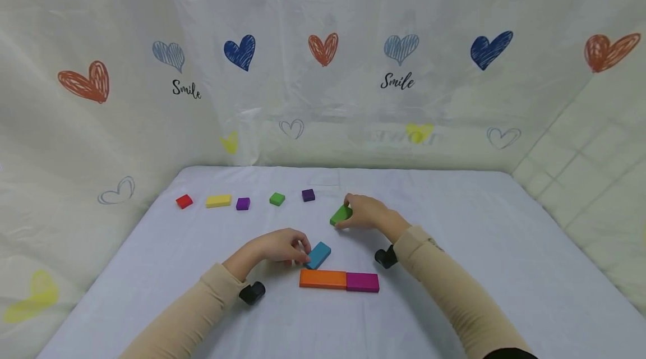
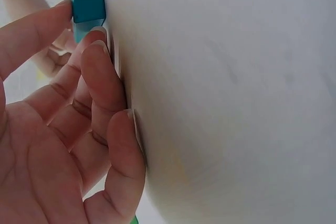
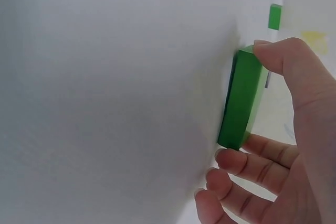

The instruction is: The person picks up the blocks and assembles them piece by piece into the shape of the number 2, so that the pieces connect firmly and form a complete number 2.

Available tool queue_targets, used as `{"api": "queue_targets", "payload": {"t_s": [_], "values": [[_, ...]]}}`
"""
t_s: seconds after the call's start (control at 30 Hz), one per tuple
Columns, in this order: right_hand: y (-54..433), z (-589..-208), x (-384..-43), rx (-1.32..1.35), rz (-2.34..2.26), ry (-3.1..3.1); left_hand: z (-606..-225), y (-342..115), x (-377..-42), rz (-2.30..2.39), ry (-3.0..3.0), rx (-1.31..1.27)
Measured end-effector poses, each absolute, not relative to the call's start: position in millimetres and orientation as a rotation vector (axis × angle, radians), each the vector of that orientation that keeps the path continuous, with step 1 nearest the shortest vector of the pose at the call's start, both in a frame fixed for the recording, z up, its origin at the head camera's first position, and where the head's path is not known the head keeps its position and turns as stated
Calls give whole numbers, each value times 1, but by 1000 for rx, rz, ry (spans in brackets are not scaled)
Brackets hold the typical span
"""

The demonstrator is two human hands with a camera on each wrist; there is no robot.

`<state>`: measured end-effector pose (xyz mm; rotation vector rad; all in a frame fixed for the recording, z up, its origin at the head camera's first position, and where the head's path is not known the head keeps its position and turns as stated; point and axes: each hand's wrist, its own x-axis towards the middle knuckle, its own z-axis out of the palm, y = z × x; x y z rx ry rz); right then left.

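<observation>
Near the middle of the table, my left hand (image 1: 280, 245) pinches a blue rectangular block (image 1: 319, 255), which lies at a slant. In the left wrist view the thumb meets one side of this block (image 2: 88, 4) and the fingertips curl at its near end. My right hand (image 1: 372, 213) grips a green rectangular block (image 1: 340, 215) farther back, with the thumb at one end and fingers at the other, as the right wrist view of the block (image 3: 241, 98) shows. Just in front of the blue block, an orange block (image 1: 323, 279) and a magenta block (image 1: 362, 282) lie end to end.
Along the back left lie a red block (image 1: 184, 201), a yellow block (image 1: 218, 201), a purple block (image 1: 243, 203), a small green block (image 1: 277, 199) and a dark purple block (image 1: 308, 195). A white sheet with printed hearts (image 1: 323, 49) hangs behind the white-covered table (image 1: 454, 224).
</observation>
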<state>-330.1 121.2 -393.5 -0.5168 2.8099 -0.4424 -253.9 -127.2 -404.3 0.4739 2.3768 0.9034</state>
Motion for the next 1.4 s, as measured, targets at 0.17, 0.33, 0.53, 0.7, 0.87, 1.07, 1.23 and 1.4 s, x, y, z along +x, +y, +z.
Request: {"api": "queue_targets", "payload": {"t_s": [0.17,0.33,0.53,0.7,0.87,1.07,1.23,1.4], "values": [[121,-395,-327,-521,-446,2806,-403,-128,-253,907,2373,475],[120,-395,-320,-539,-456,2804,-402,-129,-252,908,2374,474],[117,-392,-310,-618,-427,2794,-403,-129,-252,910,2371,476],[114,-392,-304,-659,-414,2786,-404,-128,-252,908,2379,480],[112,-393,-300,-671,-409,2782,-403,-128,-251,909,2380,474],[110,-396,-297,-680,-413,2775,-403,-127,-251,906,2375,471],[108,-395,-296,-666,-405,2773,-405,-127,-253,907,2377,468],[110,-395,-296,-668,-395,2764,-407,-128,-255,907,2374,478]]}}
